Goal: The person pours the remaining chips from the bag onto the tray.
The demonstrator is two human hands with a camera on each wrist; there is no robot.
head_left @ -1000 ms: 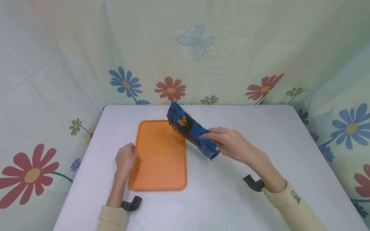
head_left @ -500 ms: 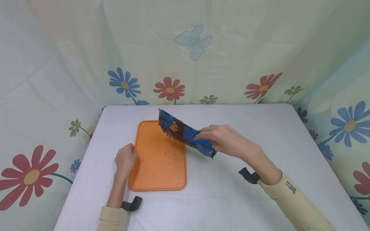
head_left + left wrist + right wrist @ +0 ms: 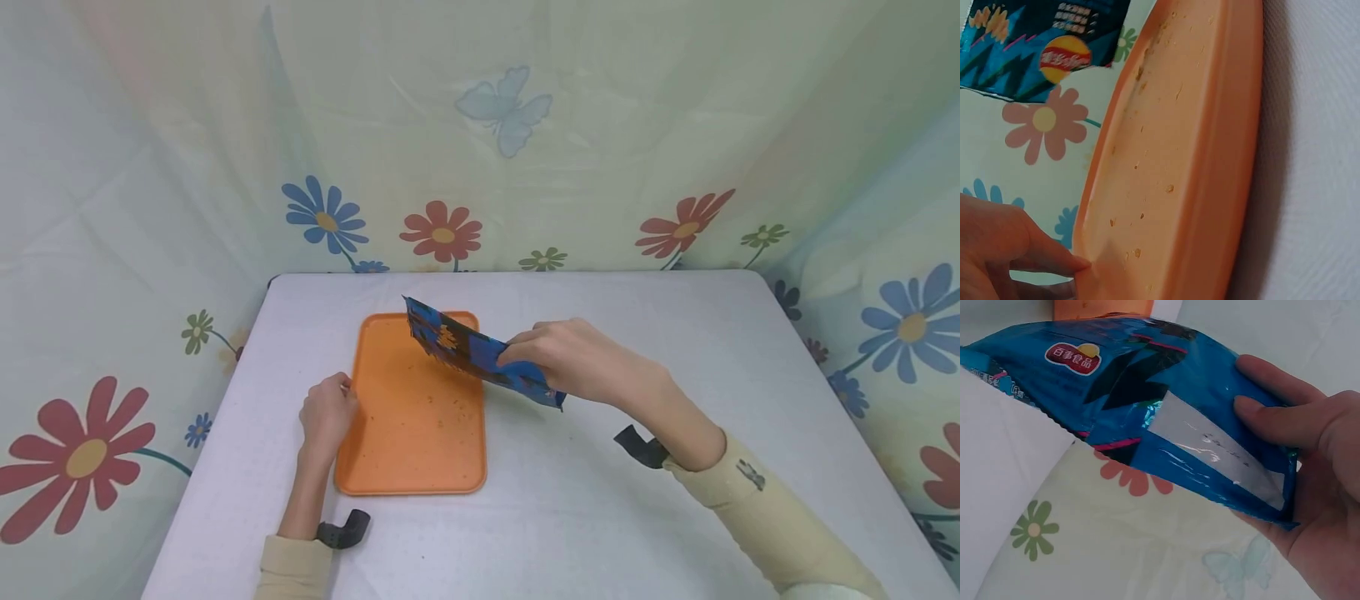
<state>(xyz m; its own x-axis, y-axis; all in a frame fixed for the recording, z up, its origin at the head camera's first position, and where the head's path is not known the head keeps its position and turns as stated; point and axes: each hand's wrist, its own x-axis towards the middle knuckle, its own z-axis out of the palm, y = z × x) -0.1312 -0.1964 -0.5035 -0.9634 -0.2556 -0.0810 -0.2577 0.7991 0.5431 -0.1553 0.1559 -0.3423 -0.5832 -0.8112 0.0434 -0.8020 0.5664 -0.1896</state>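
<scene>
A blue chip bag (image 3: 457,340) slants above the far right part of an orange tray (image 3: 405,454), its left end over the tray. My right hand (image 3: 573,360) grips the bag near its right end; the thumb presses one face in the right wrist view, where the bag (image 3: 1147,412) shows a white label. On the tray's floor lie small yellowish crumbs. My left hand (image 3: 327,417) pinches the tray's left rim, with the fingertips at the edge in the left wrist view (image 3: 1007,250). The bag's contents are hidden.
The tray lies left of centre on a white-covered table (image 3: 555,517). Flower-printed curtains (image 3: 615,125) hang behind the table and along both sides. A black strap piece (image 3: 345,529) sticks out from each wrist.
My right hand has moved left with the chip bag. The bag's far end has come down and further over the tray. My left hand stays at the tray's rim.
</scene>
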